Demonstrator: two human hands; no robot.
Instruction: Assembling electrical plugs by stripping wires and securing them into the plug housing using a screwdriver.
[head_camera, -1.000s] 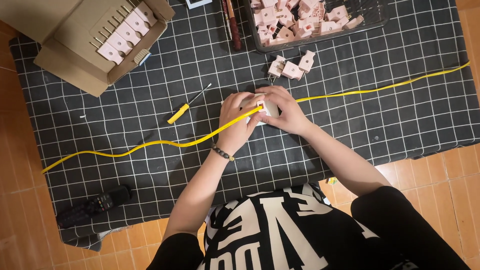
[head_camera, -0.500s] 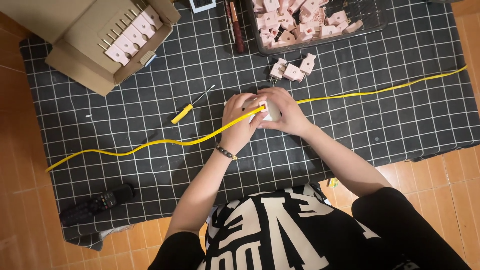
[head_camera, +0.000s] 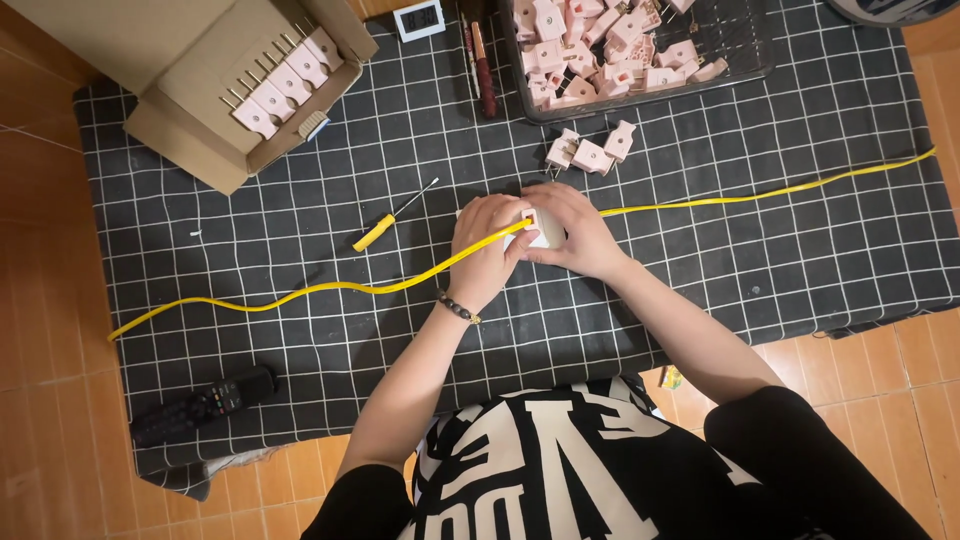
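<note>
**Both hands closed on pale plug at mat centre, yellow cable running through**

The left hand (head_camera: 487, 240) and right hand (head_camera: 575, 232) meet at the centre of the view, fingers clamped together around a small pale plastic plug (head_camera: 541, 230). A flat yellow cable (head_camera: 330, 288) enters this plug; it snakes in soft waves toward 8 o'clock and runs nearly straight toward 2 o'clock. A beaded bracelet (head_camera: 458, 308) sits on the left wrist.

A screwdriver (head_camera: 385, 225) with a yellow handle and thin metal shaft lies just beside the left hand at 10 o'clock. Three loose pink plugs (head_camera: 590, 152) lie at 12 o'clock.

Containers: a dark wire basket (head_camera: 745, 50) at 1 o'clock holds a heap of pink plugs. An open cardboard box (head_camera: 190, 150) at 10 o'clock holds a neat row of pink plugs with brass prongs.

Surface: a black fabric mat (head_camera: 780, 250) with a white grid, spread on the orange-brown tiled floor (head_camera: 40, 430). A black remote control (head_camera: 205, 405) lies at 8 o'clock.
</note>
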